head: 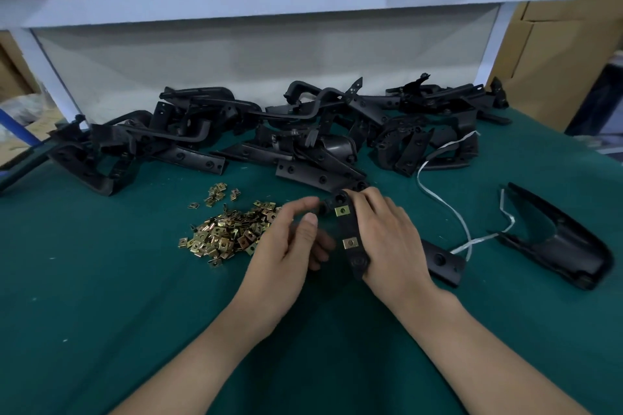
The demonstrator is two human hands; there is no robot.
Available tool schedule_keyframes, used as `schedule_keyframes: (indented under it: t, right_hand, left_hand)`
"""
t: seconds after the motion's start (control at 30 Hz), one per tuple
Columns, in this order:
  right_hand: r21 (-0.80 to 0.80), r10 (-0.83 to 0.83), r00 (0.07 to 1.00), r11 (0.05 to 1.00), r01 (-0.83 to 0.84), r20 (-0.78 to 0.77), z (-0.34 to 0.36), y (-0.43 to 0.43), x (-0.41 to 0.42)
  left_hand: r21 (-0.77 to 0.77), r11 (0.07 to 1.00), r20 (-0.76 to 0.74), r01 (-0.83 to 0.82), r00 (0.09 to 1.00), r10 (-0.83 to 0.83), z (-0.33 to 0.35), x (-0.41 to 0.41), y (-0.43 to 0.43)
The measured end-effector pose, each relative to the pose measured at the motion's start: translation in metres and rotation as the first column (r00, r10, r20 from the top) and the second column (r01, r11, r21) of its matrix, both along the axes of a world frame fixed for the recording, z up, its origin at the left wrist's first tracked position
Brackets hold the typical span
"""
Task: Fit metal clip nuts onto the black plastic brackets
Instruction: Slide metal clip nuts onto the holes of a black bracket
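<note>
My right hand [387,239] grips a black plastic bracket [349,229] held upright over the green mat. Two brass clip nuts sit on its edge, one near the top [343,210] and one lower down [350,242]. My left hand [290,246] is just left of the bracket, its fingers curled and its fingertips touching the bracket's upper end. Whether the left hand holds a clip nut is hidden. A heap of loose brass clip nuts [229,232] lies on the mat to the left of my hands.
A long pile of black brackets [269,135] stretches across the back of the green table [101,296]. One bracket [556,239] lies apart at the right with a white strap [448,205] beside it. A white shelf frame [256,7] and cardboard boxes [556,44] stand behind.
</note>
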State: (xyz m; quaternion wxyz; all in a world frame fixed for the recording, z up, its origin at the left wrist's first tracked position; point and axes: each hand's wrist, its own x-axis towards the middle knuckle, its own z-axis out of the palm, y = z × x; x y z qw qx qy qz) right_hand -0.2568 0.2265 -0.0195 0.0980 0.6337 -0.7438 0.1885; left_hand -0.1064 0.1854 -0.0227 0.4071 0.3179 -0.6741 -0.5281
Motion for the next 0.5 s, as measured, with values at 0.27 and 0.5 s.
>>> schedule_keyframes:
  t: [0.27,0.5]
  right_hand:
    - [-0.224,-0.104,0.964,0.961,0.161,0.245,0.024,0.036,0.024]
    - [-0.358,-0.138,0.723,0.797,0.487,0.677,0.053,0.103,0.038]
  left_hand:
    - [-0.006,0.993,-0.044,-0.121,0.992,0.12,0.018,-0.006,0.08]
    - [-0.211,0.977,-0.027,-0.033,0.999,0.028,0.054,-0.025,0.144]
